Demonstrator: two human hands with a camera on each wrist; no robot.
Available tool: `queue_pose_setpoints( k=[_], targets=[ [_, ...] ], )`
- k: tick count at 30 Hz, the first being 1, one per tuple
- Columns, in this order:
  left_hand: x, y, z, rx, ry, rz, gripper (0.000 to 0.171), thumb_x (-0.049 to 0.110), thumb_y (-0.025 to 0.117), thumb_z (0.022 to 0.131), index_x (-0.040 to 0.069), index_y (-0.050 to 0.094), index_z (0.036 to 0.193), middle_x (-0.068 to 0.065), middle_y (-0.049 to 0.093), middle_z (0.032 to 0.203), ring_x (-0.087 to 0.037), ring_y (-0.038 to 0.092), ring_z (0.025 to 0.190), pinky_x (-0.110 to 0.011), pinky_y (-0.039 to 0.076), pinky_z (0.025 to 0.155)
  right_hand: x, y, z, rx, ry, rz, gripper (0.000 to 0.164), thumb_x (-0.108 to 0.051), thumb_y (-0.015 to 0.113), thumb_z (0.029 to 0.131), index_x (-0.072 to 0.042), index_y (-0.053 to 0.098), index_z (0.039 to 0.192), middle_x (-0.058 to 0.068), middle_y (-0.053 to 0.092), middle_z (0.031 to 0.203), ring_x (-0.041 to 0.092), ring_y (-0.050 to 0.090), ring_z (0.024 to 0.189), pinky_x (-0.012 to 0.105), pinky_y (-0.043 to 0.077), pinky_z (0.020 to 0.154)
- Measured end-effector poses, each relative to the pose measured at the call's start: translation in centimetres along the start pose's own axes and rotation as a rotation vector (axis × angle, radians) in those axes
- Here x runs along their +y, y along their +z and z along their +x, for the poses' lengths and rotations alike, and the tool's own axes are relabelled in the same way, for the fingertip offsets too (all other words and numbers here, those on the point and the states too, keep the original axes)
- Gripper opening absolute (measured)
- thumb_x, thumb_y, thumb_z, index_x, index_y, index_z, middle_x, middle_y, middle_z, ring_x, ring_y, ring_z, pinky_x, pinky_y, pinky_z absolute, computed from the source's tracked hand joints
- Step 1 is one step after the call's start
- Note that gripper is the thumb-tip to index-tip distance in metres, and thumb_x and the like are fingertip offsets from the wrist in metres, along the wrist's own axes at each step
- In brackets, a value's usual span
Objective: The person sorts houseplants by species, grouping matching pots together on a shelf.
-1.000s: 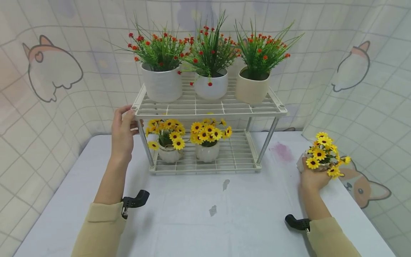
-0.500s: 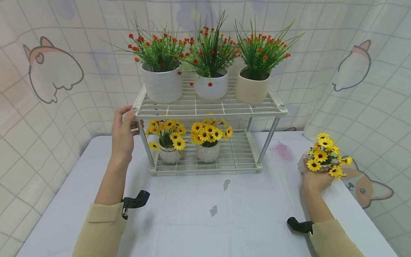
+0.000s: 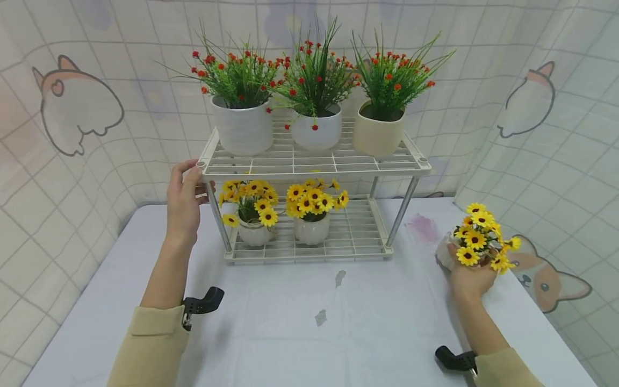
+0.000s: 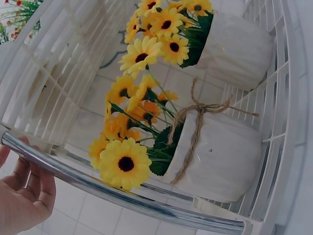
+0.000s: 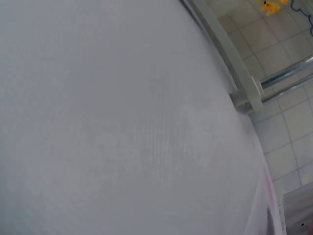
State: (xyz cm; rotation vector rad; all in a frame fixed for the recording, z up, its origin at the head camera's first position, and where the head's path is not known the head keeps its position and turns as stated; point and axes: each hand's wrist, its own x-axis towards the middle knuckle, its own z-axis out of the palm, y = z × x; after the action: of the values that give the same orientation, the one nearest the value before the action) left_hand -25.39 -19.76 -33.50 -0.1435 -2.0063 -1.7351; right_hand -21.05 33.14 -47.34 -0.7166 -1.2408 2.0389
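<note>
A two-tier white wire shelf (image 3: 358, 247) with metal posts stands on the table. My left hand (image 3: 182, 207) grips its upper left corner, fingers curled behind the metal post (image 4: 122, 198) in the left wrist view. At the table's right side my right hand (image 3: 471, 277) holds a pale flowerpot (image 3: 445, 252) of yellow flowers (image 3: 476, 239), tilted; the hand and blooms hide part of the pot. Two similar pots stand on the lower tier: a left flowerpot (image 3: 255, 235) tied with twine (image 4: 195, 132), and a middle flowerpot (image 3: 311, 230).
On the upper tier stand a white textured pot (image 3: 243, 129), a smaller white pot (image 3: 316, 131) and a cream pot (image 3: 378, 134), all with red flowers and grass. A white cloth (image 3: 271, 333) covers the table. A tile-patterned curtain (image 3: 145, 107) hangs behind.
My right hand has shifted slightly left and toward me with the flowerpot, which tips a little more. The left hand keeps its place on the shelf corner.
</note>
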Motion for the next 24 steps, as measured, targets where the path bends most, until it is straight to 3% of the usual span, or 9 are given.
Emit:
queue_pose_setpoints(
  k=[3, 6, 7, 9, 13, 17, 24],
  targets=[
    [0.0, -0.1, 0.0, 0.004, -0.009, 0.003, 0.044, 0.042, 0.037, 0.110, 0.018, 0.047, 0.145, -0.004, 0.061, 0.107, -0.018, 0.056, 0.098, -0.032, 0.044, 0.085, 0.0, 0.4, -0.9, -0.052, -0.069, -0.217, 0.106, -0.015, 0.087, 0.083, -0.022, 0.019, 0.163, -0.011, 0.023, 0.167, 0.000, 0.019, 0.149, 0.014, 0.022, 0.113],
    [0.0, -0.2, 0.1, 0.008, -0.007, -0.008, 0.043, 0.041, 0.038, 0.110, 0.018, 0.048, 0.144, -0.004, 0.061, 0.105, -0.018, 0.057, 0.097, -0.033, 0.044, 0.085, 0.2, 0.7, -1.9, -0.105, -0.150, -0.359, 0.098, -0.018, 0.086, 0.086, -0.021, 0.024, 0.162, -0.008, 0.029, 0.165, 0.004, 0.024, 0.149, 0.016, 0.022, 0.114],
    [-0.1, -0.1, 0.1, 0.007, -0.006, -0.010, 0.042, 0.041, 0.039, 0.110, 0.018, 0.048, 0.144, -0.004, 0.061, 0.105, -0.018, 0.057, 0.097, -0.032, 0.045, 0.084, 0.3, 0.7, -2.3, -0.108, -0.184, -0.454, 0.096, -0.024, 0.086, 0.086, -0.020, 0.026, 0.161, -0.006, 0.031, 0.165, 0.006, 0.026, 0.149, 0.016, 0.020, 0.115],
    [-0.1, -0.1, 0.1, 0.004, -0.001, -0.018, 0.042, 0.041, 0.039, 0.110, 0.017, 0.049, 0.144, -0.004, 0.061, 0.105, -0.018, 0.057, 0.097, -0.032, 0.045, 0.084, 0.4, 0.8, -3.1, -0.129, -0.209, -0.507, 0.093, -0.026, 0.085, 0.087, -0.018, 0.028, 0.160, -0.002, 0.032, 0.164, 0.009, 0.027, 0.149, 0.020, 0.020, 0.117],
    [-0.2, 0.0, 0.1, 0.000, 0.005, -0.018, 0.042, 0.041, 0.039, 0.110, 0.017, 0.049, 0.144, -0.004, 0.061, 0.106, -0.018, 0.058, 0.097, -0.032, 0.046, 0.085, 0.3, 1.0, -5.1, -0.165, -0.170, -0.570, 0.095, -0.034, 0.084, 0.087, -0.014, 0.026, 0.160, 0.003, 0.029, 0.165, 0.015, 0.025, 0.151, 0.027, 0.019, 0.120],
    [-0.3, -0.1, 0.1, 0.000, 0.009, -0.015, 0.042, 0.041, 0.039, 0.110, 0.018, 0.049, 0.144, -0.004, 0.061, 0.106, -0.019, 0.058, 0.097, -0.032, 0.046, 0.085, 0.1, 1.1, -7.0, -0.220, -0.116, -0.548, 0.095, -0.032, 0.084, 0.088, -0.011, 0.026, 0.159, 0.006, 0.029, 0.165, 0.018, 0.023, 0.152, 0.031, 0.018, 0.121],
    [-0.3, -0.1, 0.1, -0.004, 0.010, -0.014, 0.043, 0.041, 0.039, 0.110, 0.017, 0.048, 0.144, -0.004, 0.061, 0.106, -0.019, 0.057, 0.097, -0.032, 0.045, 0.085, 0.6, 1.3, -9.4, -0.314, -0.202, -0.562, 0.087, -0.026, 0.085, 0.087, -0.010, 0.033, 0.155, 0.006, 0.037, 0.159, 0.020, 0.028, 0.149, 0.033, 0.019, 0.121]
  ],
)
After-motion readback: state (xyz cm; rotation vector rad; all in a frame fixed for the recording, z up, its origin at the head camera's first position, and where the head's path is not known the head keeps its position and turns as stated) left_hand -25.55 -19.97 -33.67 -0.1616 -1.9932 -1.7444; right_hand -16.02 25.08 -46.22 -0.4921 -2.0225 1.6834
